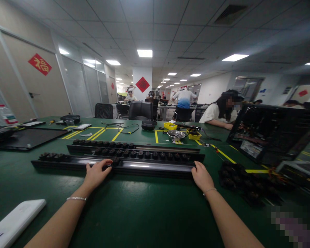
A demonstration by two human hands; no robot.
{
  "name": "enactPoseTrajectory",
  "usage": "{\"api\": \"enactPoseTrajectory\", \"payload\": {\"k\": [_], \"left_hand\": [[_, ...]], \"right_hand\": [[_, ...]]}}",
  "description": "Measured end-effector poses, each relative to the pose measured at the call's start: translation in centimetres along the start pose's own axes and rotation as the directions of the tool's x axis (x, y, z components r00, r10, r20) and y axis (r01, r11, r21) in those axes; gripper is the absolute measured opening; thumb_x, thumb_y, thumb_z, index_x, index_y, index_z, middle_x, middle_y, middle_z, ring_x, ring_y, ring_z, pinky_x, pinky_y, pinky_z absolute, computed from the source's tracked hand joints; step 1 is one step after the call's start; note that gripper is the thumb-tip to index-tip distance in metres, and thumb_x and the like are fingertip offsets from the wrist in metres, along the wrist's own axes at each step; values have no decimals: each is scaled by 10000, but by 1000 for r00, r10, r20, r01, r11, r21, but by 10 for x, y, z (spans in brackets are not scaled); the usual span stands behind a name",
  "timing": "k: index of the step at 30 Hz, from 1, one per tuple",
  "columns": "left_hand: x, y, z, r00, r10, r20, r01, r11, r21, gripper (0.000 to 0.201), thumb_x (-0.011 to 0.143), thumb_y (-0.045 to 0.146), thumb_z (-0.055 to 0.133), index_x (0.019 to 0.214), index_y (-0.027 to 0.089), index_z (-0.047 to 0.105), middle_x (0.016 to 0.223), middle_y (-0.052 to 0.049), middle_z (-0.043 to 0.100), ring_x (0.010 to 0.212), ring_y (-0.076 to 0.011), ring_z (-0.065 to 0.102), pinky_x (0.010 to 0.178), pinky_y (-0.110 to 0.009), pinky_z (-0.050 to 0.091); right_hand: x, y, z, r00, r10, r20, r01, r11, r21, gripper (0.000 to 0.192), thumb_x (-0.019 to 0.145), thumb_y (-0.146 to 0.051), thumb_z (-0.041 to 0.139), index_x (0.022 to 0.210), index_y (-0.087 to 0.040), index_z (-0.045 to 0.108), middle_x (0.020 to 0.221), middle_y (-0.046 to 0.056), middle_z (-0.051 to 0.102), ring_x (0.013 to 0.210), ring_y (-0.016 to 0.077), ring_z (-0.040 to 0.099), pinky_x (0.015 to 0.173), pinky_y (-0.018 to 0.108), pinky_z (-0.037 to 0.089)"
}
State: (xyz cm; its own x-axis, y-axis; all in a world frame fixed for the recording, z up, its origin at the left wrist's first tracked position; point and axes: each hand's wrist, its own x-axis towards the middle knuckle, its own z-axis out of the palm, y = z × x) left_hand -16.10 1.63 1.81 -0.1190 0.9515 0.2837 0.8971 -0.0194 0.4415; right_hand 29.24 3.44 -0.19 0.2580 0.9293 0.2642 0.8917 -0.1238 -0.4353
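Two hands, left hand (96, 173) and right hand (202, 176), flat, grip open, on long black grooved rail (144, 166), centre frame; could tip black knobs (134, 154) off onto green desk (134, 210) if jolted.

red 福 sign (39, 64) on door (45, 89)

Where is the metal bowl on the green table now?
In the head view, the metal bowl sits beyond the black rails, right of centre, beside the yellow tray.

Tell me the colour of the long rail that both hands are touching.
Black with a glossy strip; the long rail shows best in the head view.
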Motion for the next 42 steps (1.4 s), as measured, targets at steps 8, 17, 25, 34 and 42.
{"api": "enactPoseTrajectory", "payload": {"k": [8,17,25,34,42], "left_hand": [[1,-2,4,999,47,15,-47,999,-4,383,750,405,423,1100,266,495,1116,-28,646,1098,-207,537,1075,-543,28],[1,-2,7,996,87,32,-89,994,56,383,766,425,413,1116,307,514,1109,1,649,1132,-232,500,1053,-594,27],[0,-1,8,995,100,21,-101,993,62,379,770,426,412,1115,310,519,1091,1,658,1113,-231,512,1051,-600,42],[1,-1,9,994,103,39,-106,990,93,399,769,441,414,1133,308,507,1093,5,661,1097,-239,515,1043,-607,27],[0,9,11,990,126,56,-132,985,115,420,763,458,410,1147,323,512,1081,6,666,1075,-251,524,1025,-630,45]], "right_hand": [[0,-1,0,1000,4,-13,-4,1000,-1,535,830,-261,258,1288,-54,441,1355,126,411,1244,208,388,1031,298,316],[1,1,2,999,-17,-32,17,1000,12,531,822,-239,271,1275,-27,447,1345,149,418,1239,223,393,1036,315,314],[0,0,1,1000,-13,-22,13,1000,8,531,826,-240,265,1277,-23,443,1350,149,412,1244,225,385,1043,316,302],[0,-1,1,1000,-11,-20,11,1000,0,536,830,-249,258,1282,-25,440,1353,145,410,1252,216,378,1041,304,308],[1,0,1,1000,-17,-23,17,1000,-10,533,826,-236,261,1279,-19,438,1347,158,414,1254,216,375,1047,315,296]]}}
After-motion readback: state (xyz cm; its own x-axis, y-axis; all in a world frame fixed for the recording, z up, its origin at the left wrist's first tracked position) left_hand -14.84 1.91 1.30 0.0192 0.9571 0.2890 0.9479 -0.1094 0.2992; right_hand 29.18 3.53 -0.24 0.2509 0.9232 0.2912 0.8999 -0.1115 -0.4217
